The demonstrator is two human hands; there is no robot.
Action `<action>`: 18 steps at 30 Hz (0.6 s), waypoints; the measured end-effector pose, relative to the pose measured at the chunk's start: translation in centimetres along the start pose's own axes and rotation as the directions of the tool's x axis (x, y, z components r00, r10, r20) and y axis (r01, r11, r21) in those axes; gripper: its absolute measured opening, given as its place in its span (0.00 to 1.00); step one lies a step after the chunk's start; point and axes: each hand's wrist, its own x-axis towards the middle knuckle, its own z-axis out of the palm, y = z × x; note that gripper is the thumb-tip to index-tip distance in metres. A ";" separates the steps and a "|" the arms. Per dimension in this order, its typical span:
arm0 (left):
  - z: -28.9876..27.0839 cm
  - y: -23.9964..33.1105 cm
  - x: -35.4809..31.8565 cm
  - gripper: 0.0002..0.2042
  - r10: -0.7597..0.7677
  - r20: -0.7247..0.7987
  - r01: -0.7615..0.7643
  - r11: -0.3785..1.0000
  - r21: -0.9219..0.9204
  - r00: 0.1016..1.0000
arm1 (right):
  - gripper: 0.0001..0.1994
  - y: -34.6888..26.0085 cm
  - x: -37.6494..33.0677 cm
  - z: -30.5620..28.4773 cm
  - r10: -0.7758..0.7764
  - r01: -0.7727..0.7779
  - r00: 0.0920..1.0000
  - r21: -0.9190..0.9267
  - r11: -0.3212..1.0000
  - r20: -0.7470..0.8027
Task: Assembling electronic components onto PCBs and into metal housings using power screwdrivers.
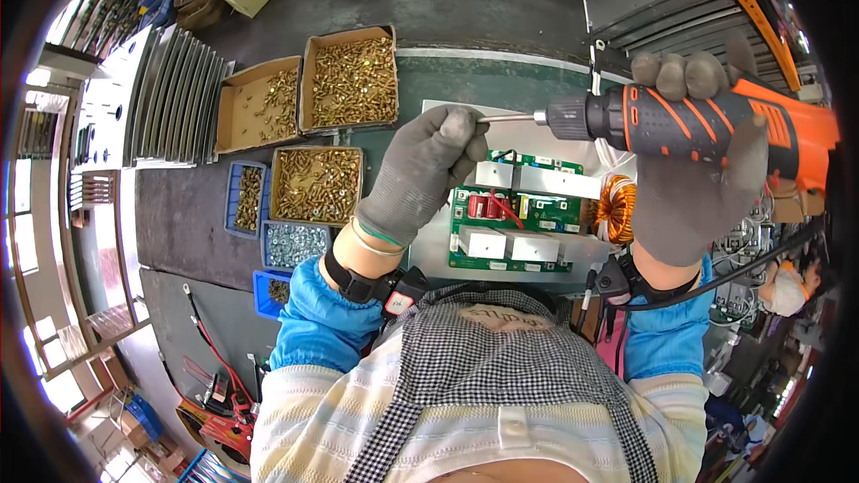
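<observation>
My right hand (698,192), in a grey glove, grips an orange and black power screwdriver (662,118) held level, its bit pointing left. The gloved fingers of my left hand (416,174) are pinched together at the tip of the bit (512,117). Whether a screw is between those fingers is hidden. Below and between the hands lies a green circuit board (559,212) with white blocks and red parts. It rests on a pale metal plate (438,255). A copper-coloured wound coil (616,207) stands at the board's right.
Left of my hands are cardboard boxes (237,112) of brass-coloured screws and blue bins (265,297) of small hardware. Metal panels (170,98) stand in a row farther left. A metal rack (640,0) is at the far right. A black cable (761,261) crosses near my right forearm.
</observation>
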 end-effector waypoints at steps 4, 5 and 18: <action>0.5 -0.3 0.4 0.23 -0.006 -0.047 0.010 0.998 0.068 0.999 | 0.30 0.1 -0.2 -0.8 -0.009 0.003 0.990 -0.048 0.999 -0.139; 0.5 -0.4 0.7 0.23 0.011 -0.048 -0.008 0.998 0.055 0.999 | 0.30 0.0 -0.3 -1.0 -0.016 0.008 0.987 -0.053 0.999 -0.160; 0.9 -0.7 2.1 0.21 0.074 -0.071 -0.068 0.995 0.078 0.995 | 0.20 1.1 0.2 -2.7 0.045 -0.002 0.948 0.136 0.991 -0.315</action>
